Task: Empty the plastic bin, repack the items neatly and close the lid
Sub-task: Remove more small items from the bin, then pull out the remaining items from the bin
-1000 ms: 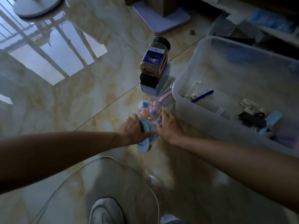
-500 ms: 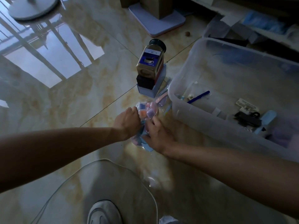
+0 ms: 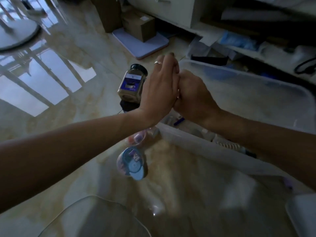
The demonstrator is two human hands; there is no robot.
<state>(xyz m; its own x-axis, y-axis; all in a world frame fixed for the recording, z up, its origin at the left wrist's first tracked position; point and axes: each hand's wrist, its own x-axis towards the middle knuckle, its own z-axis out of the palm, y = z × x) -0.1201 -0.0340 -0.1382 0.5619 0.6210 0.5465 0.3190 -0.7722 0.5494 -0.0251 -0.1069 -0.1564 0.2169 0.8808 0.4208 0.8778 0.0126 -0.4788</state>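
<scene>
We log the plastic bin [image 3: 248, 93] at 2 o'clock of the view, a translucent tub with rounded corners, lid off. Its long axis runs from about 10 o'clock to 4 o'clock; the near rim cuts diagonally from the centre toward the lower right. Small items lie on its floor near the left corner, among them a blue pen [image 3: 179, 120]; most are too blurred to name.

Both hands are raised, meeting above the bin's left corner. The left hand [image 3: 160, 89] stands edge-on, fingers straight and pressed together, pointing to 12 o'clock, a ring [image 3: 157, 62] on one finger. The right hand [image 3: 193, 94] is curled into a loose fist against the left palm; we cannot tell whether it encloses anything.

On the floor at 6 o'clock of the hands lies a clear round container [image 3: 132, 164] with a blue lid, tipped on its side, lid facing 5 o'clock. A bag of small coloured pieces [image 3: 142, 137] sits just beside the bin's near rim. A jar [image 3: 132, 86] with a dark cap stands on a dark block at 9 o'clock of the hands, leaning toward 1 o'clock.

Open marble floor [image 3: 68, 108] spreads toward 9 o'clock. A flat lavender board [image 3: 147, 47] bearing a cardboard box [image 3: 138, 26] lies at 12 o'clock.
</scene>
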